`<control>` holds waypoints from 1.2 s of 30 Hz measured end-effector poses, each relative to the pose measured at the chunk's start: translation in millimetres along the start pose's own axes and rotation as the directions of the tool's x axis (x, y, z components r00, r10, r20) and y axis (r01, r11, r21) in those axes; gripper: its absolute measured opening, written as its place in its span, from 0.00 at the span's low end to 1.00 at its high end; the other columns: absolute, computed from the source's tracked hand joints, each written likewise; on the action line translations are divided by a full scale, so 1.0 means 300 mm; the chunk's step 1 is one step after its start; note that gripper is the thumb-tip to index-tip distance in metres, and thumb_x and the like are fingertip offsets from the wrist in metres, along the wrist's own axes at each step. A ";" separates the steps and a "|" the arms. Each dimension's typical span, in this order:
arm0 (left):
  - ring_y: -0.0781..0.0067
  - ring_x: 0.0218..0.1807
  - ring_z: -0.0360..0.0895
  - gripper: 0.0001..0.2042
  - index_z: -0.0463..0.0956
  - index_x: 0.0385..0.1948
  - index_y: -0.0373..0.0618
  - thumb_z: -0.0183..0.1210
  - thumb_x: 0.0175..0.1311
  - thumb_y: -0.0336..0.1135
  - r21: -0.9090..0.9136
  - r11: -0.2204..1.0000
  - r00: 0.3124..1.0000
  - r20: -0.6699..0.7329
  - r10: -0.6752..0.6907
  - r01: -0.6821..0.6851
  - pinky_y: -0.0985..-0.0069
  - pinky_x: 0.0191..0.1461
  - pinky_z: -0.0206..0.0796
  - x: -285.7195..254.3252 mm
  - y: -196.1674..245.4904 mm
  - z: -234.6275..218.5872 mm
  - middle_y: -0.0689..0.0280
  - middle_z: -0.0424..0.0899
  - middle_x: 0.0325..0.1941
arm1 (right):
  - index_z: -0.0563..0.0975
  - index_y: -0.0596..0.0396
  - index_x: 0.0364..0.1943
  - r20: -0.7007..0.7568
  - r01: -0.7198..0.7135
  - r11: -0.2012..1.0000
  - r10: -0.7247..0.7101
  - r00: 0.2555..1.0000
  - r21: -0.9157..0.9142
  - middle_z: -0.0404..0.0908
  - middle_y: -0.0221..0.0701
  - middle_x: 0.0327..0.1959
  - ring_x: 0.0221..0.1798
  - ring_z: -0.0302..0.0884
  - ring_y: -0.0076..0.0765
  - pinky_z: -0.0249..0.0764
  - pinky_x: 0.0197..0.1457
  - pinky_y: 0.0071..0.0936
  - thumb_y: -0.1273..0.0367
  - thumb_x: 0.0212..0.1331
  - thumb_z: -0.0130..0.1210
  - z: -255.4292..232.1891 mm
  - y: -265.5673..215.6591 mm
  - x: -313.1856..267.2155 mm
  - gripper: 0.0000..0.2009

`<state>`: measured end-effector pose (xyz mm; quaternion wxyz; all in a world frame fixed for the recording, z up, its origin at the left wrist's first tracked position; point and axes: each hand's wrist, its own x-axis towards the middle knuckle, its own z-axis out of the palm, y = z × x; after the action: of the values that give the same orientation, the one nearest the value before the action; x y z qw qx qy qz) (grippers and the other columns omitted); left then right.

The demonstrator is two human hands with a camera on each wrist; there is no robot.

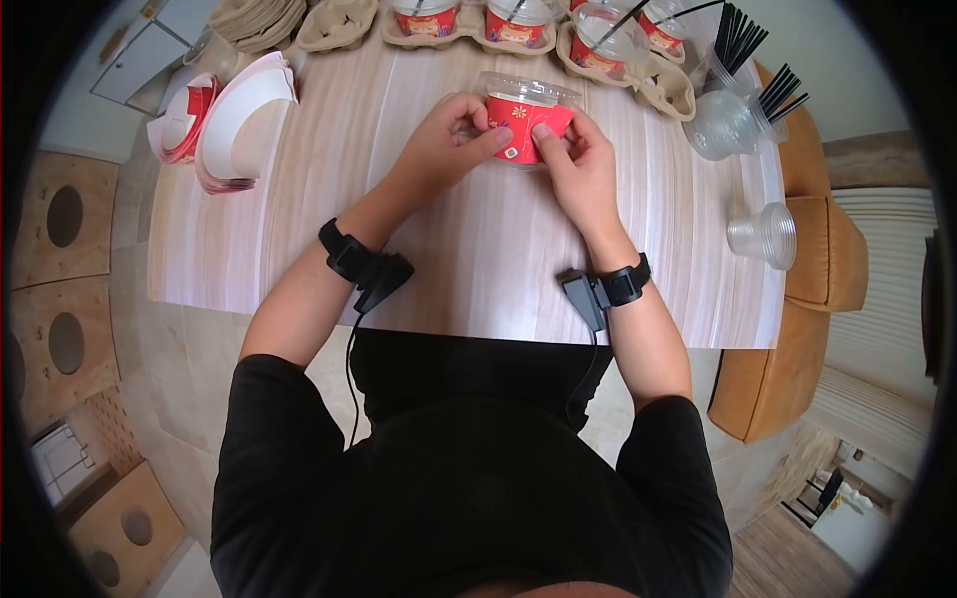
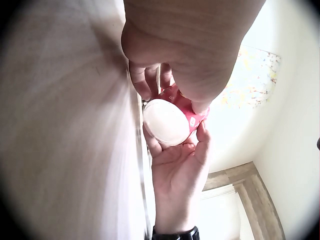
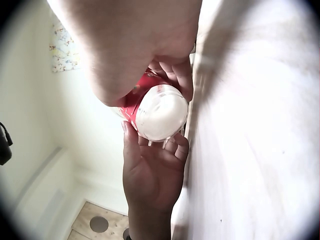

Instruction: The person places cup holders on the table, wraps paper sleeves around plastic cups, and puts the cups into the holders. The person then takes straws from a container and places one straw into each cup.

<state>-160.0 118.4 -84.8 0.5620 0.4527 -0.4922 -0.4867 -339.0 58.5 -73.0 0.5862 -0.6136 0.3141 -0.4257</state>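
Observation:
A clear plastic cup [image 3: 162, 112] with white contents is held between both hands above the table's far half. Around it runs a red printed paper sleeve [image 1: 510, 125], and a clear lid [image 1: 528, 88] shows at the top. My left hand [image 1: 449, 145] grips the cup's left side, thumb lying across the front of the sleeve. On the other side my right hand [image 1: 580, 171] pinches the sleeve's end, a plain red flap [image 1: 559, 121], between thumb and fingers. Seen from below in the left wrist view, the round cup base [image 2: 166, 122] sits between the two hands.
Sleeved cups [image 1: 424, 18] with black straws stand in cardboard carriers [image 1: 666, 88] at the back. Paper sleeves [image 1: 234, 125] lie stacked at left. At right are straws [image 1: 738, 40], clear lids [image 1: 723, 125] and nested plastic cups [image 1: 763, 236] near the table edge.

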 end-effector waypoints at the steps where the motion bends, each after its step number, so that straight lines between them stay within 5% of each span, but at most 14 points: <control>1: 0.84 0.46 0.70 0.09 0.65 0.32 0.45 0.60 0.62 0.27 0.013 1.000 1.000 0.004 0.008 -0.008 0.83 0.49 0.65 0.000 -0.002 0.000 0.70 0.72 0.47 | 0.65 0.72 0.58 0.001 -0.001 1.000 0.001 1.000 -0.001 0.81 0.38 0.46 0.45 0.78 0.21 0.75 0.47 0.18 0.74 0.60 0.56 -0.001 -0.001 -0.001 0.23; 7: 0.83 0.46 0.70 0.10 0.66 0.32 0.44 0.61 0.60 0.26 0.020 0.999 0.999 -0.007 0.032 -0.032 0.82 0.49 0.66 -0.004 0.001 0.006 0.68 0.72 0.47 | 0.64 0.73 0.58 0.009 -0.015 0.997 0.016 1.000 -0.072 0.80 0.39 0.46 0.44 0.78 0.21 0.74 0.45 0.17 0.72 0.60 0.57 -0.010 -0.010 -0.002 0.25; 12: 0.83 0.47 0.70 0.09 0.66 0.31 0.44 0.61 0.59 0.25 0.034 0.999 0.999 -0.014 0.032 -0.031 0.82 0.49 0.67 0.000 -0.010 0.000 0.68 0.71 0.47 | 0.65 0.74 0.57 -0.066 0.105 0.985 -0.115 0.991 -0.136 0.80 0.40 0.45 0.43 0.78 0.21 0.75 0.43 0.17 0.70 0.59 0.59 -0.012 0.020 0.005 0.26; 21: 0.81 0.49 0.69 0.09 0.68 0.31 0.42 0.62 0.58 0.25 0.126 0.990 0.997 -0.022 0.069 -0.066 0.82 0.51 0.69 -0.002 -0.017 0.004 0.66 0.66 0.52 | 0.65 0.74 0.57 -0.065 0.034 0.999 -0.035 0.997 -0.027 0.80 0.39 0.45 0.45 0.78 0.22 0.75 0.47 0.18 0.73 0.62 0.55 0.004 -0.027 -0.007 0.23; 36: 0.82 0.46 0.69 0.10 0.69 0.29 0.42 0.65 0.56 0.28 0.173 0.979 0.990 -0.063 0.123 -0.111 0.83 0.48 0.68 -0.004 0.000 0.018 0.65 0.65 0.50 | 0.64 0.76 0.58 -0.078 0.071 0.991 -0.080 0.994 -0.110 0.80 0.40 0.45 0.46 0.78 0.22 0.76 0.47 0.19 0.70 0.62 0.55 0.000 -0.003 -0.006 0.25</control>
<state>-165.4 119.4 -84.3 0.5669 0.4867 -0.5366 -0.3923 -339.8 60.1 -72.4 0.5224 -0.6375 0.3373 -0.4549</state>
